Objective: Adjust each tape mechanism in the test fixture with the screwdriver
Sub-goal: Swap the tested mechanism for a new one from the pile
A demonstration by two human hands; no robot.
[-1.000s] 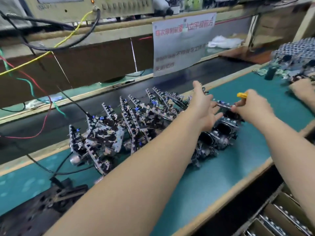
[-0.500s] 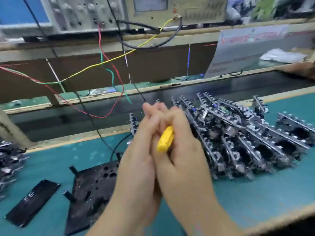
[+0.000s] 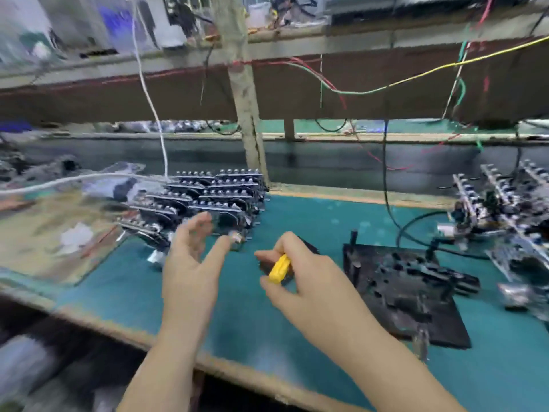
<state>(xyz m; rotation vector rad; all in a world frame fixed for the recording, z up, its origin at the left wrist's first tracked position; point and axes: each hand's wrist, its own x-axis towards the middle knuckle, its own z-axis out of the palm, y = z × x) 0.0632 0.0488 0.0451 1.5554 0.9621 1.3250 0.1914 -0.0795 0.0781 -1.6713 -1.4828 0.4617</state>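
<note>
Teal surface [image 3: 297, 337] carried the black test fixture [image 3: 407, 289], which sat empty, no mechanism seated. A stack of tape mechanisms [image 3: 205, 197] lay well left of the fixture; another batch [image 3: 511, 209] sat just right of it. Left hand [image 3: 190, 263] was spread, holding nothing, reaching for the left stack. Right hand [image 3: 312, 281] gripped the yellow screwdriver [image 3: 279, 268] left of the fixture. Suggest: lift 1 unit cleanly, seat it flat on the pins before driving.

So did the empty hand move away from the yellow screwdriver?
Yes. The left hand was pressed against the screwdriver before; now it is open and apart, toward the stacked mechanisms, away from the black fixture.
</note>
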